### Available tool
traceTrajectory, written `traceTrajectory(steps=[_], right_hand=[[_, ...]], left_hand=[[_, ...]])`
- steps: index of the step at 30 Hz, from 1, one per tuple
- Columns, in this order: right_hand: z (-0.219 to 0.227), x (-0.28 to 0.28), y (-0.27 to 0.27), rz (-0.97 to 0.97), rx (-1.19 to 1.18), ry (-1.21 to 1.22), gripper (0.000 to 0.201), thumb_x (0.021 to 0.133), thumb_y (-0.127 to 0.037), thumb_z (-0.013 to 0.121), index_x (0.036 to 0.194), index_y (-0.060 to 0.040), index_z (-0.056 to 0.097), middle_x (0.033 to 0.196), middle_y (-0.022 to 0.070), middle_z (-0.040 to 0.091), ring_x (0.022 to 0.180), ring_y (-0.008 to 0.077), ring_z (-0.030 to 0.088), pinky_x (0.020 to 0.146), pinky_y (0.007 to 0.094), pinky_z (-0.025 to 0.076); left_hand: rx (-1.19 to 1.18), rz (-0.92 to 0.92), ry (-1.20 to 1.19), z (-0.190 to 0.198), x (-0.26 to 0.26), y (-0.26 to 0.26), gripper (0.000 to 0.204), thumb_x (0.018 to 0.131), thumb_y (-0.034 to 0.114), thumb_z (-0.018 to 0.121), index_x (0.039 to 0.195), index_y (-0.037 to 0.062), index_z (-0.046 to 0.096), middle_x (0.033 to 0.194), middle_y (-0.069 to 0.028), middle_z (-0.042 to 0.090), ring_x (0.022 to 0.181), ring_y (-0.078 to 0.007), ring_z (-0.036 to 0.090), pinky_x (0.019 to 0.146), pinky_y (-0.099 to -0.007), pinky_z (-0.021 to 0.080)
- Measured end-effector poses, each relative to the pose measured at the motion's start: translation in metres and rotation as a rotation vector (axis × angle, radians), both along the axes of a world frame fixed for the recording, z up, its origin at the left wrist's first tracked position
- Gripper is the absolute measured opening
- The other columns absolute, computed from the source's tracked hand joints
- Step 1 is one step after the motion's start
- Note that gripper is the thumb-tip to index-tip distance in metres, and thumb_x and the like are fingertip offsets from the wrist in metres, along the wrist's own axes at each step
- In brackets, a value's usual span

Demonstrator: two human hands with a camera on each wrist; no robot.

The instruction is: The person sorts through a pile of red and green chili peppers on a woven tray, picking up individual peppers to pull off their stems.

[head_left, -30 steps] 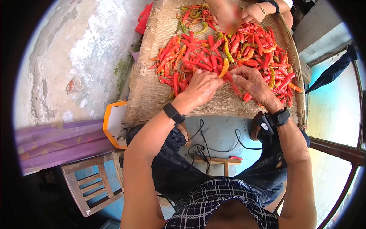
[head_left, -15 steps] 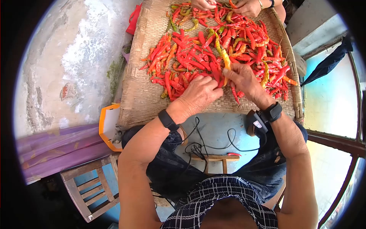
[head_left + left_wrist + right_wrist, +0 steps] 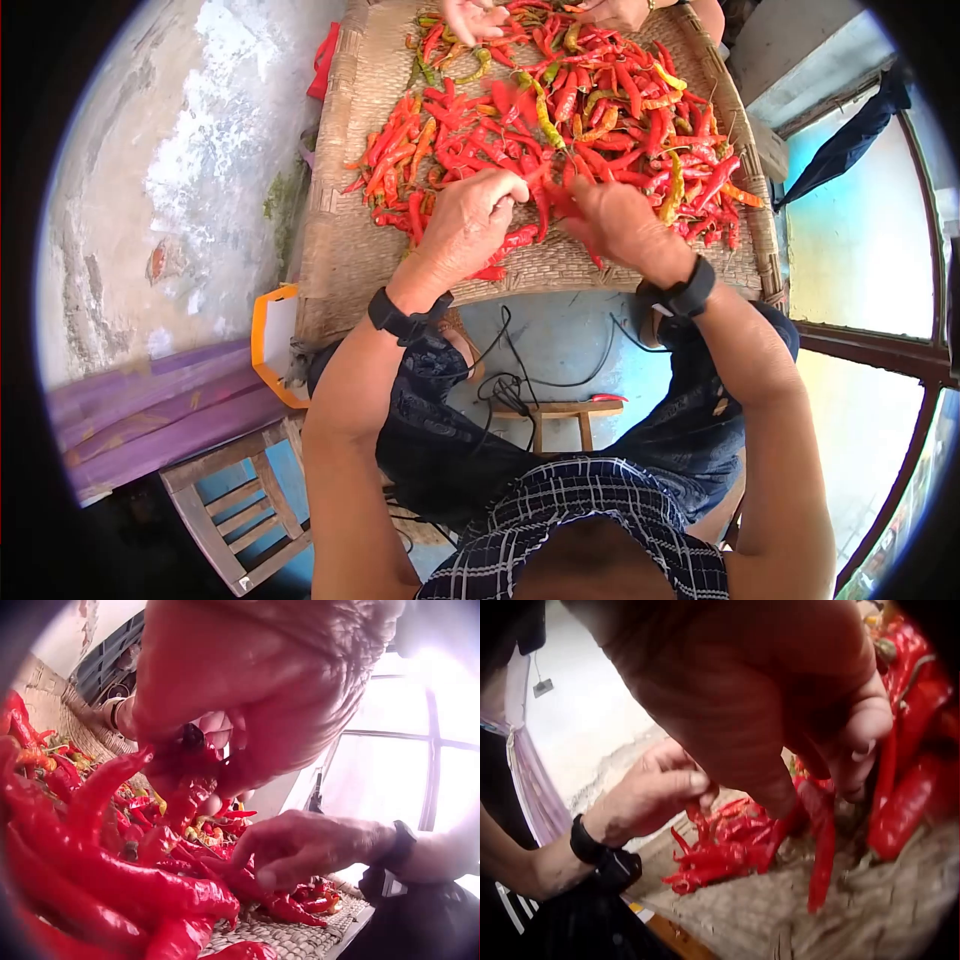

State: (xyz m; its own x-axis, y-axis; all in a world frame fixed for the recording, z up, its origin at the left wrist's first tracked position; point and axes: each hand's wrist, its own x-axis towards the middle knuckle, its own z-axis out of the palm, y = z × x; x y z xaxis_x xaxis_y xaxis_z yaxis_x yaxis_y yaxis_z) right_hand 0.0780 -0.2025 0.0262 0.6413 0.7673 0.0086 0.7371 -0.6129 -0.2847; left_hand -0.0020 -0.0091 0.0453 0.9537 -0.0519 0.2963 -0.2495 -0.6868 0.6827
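Note:
Red peppers [image 3: 480, 150] with some yellow-green ones lie heaped on a woven tray [image 3: 330, 240]. At the near left of the heap, the left hand [image 3: 465, 225] has curled fingers; a red pepper [image 3: 196, 787] shows between them in the left wrist view, its stem end unclear. The right hand [image 3: 625, 228], blurred, is over the near middle of the heap, thumb and fingers round a red pepper [image 3: 822, 855] that hangs down in the right wrist view. A blurred red shape [image 3: 515, 100] is above the heap.
Across the tray another person's hands [image 3: 475, 18] reach over the peppers. A wooden chair [image 3: 240, 500] and an orange-edged box [image 3: 275, 345] are at the left. Cables [image 3: 510, 390] and a small stool [image 3: 570, 410] stand below the tray.
The yellow-orange pepper has left the right hand. The left hand has moved left, away from the right, and its fingers are curled tighter. The other person's hand has moved left.

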Motion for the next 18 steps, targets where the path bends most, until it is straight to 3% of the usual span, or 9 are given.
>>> traceTrajectory(steps=[6, 10, 11, 12, 14, 16, 18], right_hand=[[-0.020, -0.004, 0.009, -0.022, -0.047, -0.027, 0.042, 0.073, -0.017, 0.066, 0.103, 0.0028, 0.046, 0.066, 0.0203, 0.060, 0.062, 0.0381, 0.061, 0.056, 0.0462, 0.049], [-0.004, 0.012, 0.000, 0.001, 0.163, 0.131, 0.020, 0.073, -0.014, 0.063, 0.084, 0.0027, 0.057, 0.067, 0.0227, 0.059, 0.063, 0.0371, 0.060, 0.057, 0.0429, 0.048], [0.002, 0.017, -0.003, -0.004, 0.233, 0.198, 0.017, 0.077, -0.015, 0.062, 0.073, 0.0015, 0.059, 0.064, 0.0173, 0.060, 0.059, 0.0293, 0.061, 0.054, 0.0376, 0.047], [0.011, 0.022, -0.005, 0.002, 0.234, 0.198, 0.017, 0.077, -0.015, 0.062, 0.073, 0.0015, 0.059, 0.064, 0.0173, 0.060, 0.059, 0.0293, 0.061, 0.054, 0.0376, 0.047], [0.031, 0.032, -0.012, -0.158, 0.320, 0.577, 0.019, 0.084, -0.019, 0.061, 0.080, -0.0004, 0.060, 0.065, 0.0074, 0.060, 0.057, 0.0172, 0.057, 0.051, 0.0299, 0.045], [0.049, 0.046, -0.020, -0.263, 0.491, 0.633, 0.027, 0.086, -0.027, 0.062, 0.078, -0.0009, 0.062, 0.068, 0.0067, 0.064, 0.057, 0.0133, 0.057, 0.050, 0.0279, 0.045], [0.051, 0.064, -0.027, -0.355, 1.009, 0.947, 0.026, 0.089, -0.030, 0.060, 0.084, -0.0041, 0.062, 0.075, 0.0053, 0.065, 0.054, 0.0102, 0.052, 0.050, 0.0220, 0.042]], left_hand=[[-0.115, 0.058, 0.078, 0.001, 0.000, 0.000, 0.023, 0.085, 0.001, 0.053, 0.108, 0.0019, 0.054, 0.088, -0.0116, 0.065, 0.079, -0.0188, 0.064, 0.071, -0.0296, 0.050], [-0.248, 0.137, 0.052, -0.002, 0.004, 0.007, 0.032, 0.088, 0.002, 0.050, 0.119, 0.0019, 0.046, 0.092, -0.0116, 0.063, 0.081, -0.0151, 0.062, 0.074, -0.0291, 0.050], [-0.351, 0.177, 0.055, -0.002, 0.005, 0.009, 0.030, 0.089, 0.002, 0.049, 0.119, 0.0006, 0.046, 0.093, -0.0115, 0.063, 0.082, -0.0148, 0.061, 0.076, -0.0287, 0.050], [-0.454, 0.217, 0.058, -0.001, 0.006, 0.010, 0.029, 0.089, 0.002, 0.049, 0.118, -0.0006, 0.046, 0.095, -0.0114, 0.063, 0.084, -0.0146, 0.061, 0.077, -0.0283, 0.049], [-0.569, 0.233, 0.066, -0.001, 0.007, 0.011, 0.028, 0.090, 0.004, 0.049, 0.118, -0.0001, 0.047, 0.097, -0.0102, 0.062, 0.084, -0.0133, 0.059, 0.077, -0.0270, 0.048], [-0.790, 0.254, 0.163, 0.001, 0.007, 0.011, 0.028, 0.090, 0.006, 0.050, 0.118, 0.0015, 0.049, 0.096, -0.0089, 0.061, 0.082, -0.0116, 0.058, 0.075, -0.0252, 0.048], [-0.842, 0.258, 0.162, -0.007, 0.008, 0.012, 0.026, 0.092, 0.010, 0.051, 0.117, 0.0024, 0.050, 0.095, -0.0077, 0.061, 0.078, -0.0103, 0.057, 0.073, -0.0233, 0.047]])
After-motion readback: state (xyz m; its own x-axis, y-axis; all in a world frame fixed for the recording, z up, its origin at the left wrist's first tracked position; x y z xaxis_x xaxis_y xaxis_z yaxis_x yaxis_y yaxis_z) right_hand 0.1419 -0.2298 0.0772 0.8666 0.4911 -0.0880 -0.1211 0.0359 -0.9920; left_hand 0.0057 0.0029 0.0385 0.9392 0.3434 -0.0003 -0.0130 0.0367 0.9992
